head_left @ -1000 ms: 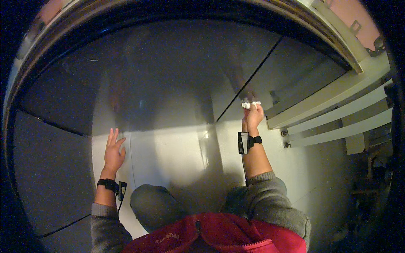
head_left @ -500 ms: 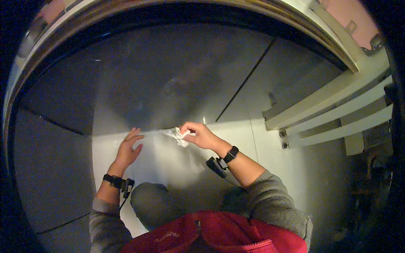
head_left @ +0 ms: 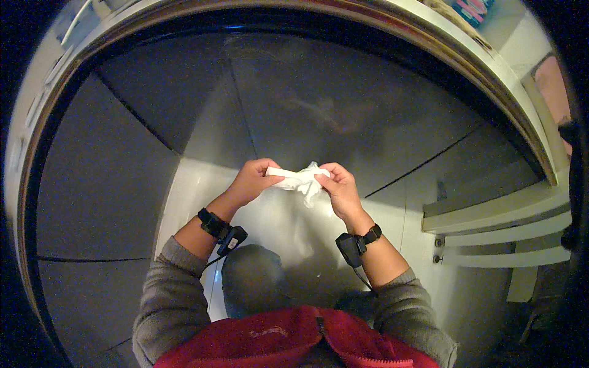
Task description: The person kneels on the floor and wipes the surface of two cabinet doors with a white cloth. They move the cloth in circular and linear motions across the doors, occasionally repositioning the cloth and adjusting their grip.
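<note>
A crumpled white tissue (head_left: pixel 307 179) is stretched between my two hands, in front of the dark glossy panels. My left hand (head_left: pixel 250 183) pinches its flatter, folded end between thumb and fingers. At the other end, the thumb and fingertips of my right hand (head_left: pixel 343 193) grip the bunched part. A loose corner of the tissue hangs down between the hands. Each wrist carries a black strap with a small black device on it.
Dark glossy panels (head_left: pixel 276 92) with straight seams curve around in front and to the left. Above them runs a pale countertop edge (head_left: pixel 423 27). A white slatted piece of furniture (head_left: pixel 491 211) stands at the right. Light tiled floor (head_left: pixel 190 196) lies below my hands.
My left hand, formerly apart with nothing in it, has moved right and taken hold of the tissue. My right hand has lifted it from near the panels' lower edge. The view has shifted.
</note>
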Motion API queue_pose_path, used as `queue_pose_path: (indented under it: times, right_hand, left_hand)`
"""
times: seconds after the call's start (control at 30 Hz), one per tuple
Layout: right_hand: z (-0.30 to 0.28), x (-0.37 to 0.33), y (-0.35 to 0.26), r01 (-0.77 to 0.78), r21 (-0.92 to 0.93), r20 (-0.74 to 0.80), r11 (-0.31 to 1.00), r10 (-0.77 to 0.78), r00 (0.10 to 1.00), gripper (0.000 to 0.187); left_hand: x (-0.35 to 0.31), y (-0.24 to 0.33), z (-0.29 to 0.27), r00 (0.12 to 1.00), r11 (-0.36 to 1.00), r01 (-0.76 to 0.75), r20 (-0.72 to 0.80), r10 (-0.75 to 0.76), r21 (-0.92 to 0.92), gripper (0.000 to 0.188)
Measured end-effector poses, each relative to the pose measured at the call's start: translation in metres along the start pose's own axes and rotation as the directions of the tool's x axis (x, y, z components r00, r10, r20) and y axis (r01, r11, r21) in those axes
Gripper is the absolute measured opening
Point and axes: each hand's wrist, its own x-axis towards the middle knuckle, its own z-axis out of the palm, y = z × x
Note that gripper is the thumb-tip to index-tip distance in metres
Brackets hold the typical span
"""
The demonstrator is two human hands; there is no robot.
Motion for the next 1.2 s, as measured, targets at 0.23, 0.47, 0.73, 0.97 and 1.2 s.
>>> queue_pose_path:
  times: [0.23,0.47,0.73,0.97,1.2]
  right_hand:
    - [0.056,-0.016,0.002,0.211,-0.708,0.088,0.674,-0.212,0.973,0.016]
    - [0.062,-0.034,-0.148,0.713,-0.697,0.634,0.072,-0.403,0.66,0.025]
    - [0.029,-0.035,-0.327,0.362,-0.749,0.658,-0.555,-0.689,0.305,0.036]
    - [0.054,0.009,-0.338,0.278,-0.737,0.637,-0.616,-0.495,0.59,0.058]
    - [0.058,0.029,-0.324,0.271,-0.646,0.677,-0.713,-0.372,0.634,0.071]
  left_hand:
    - [-0.071,-0.05,-0.07,0.953,0.976,0.011,-0.296,0.055,0.217,0.015]
    - [-0.096,-0.084,-0.174,0.729,0.77,-0.291,-0.653,-0.205,-0.567,0.035]
    - [0.003,-0.017,-0.234,0.156,0.877,-0.301,-0.888,0.433,0.375,0.055]
    - [0.029,0.016,-0.175,0.204,0.773,-0.259,-0.749,0.63,0.579,0.06]
    - [0.033,0.057,-0.231,-0.142,0.595,-0.066,-0.598,0.789,0.801,0.052]
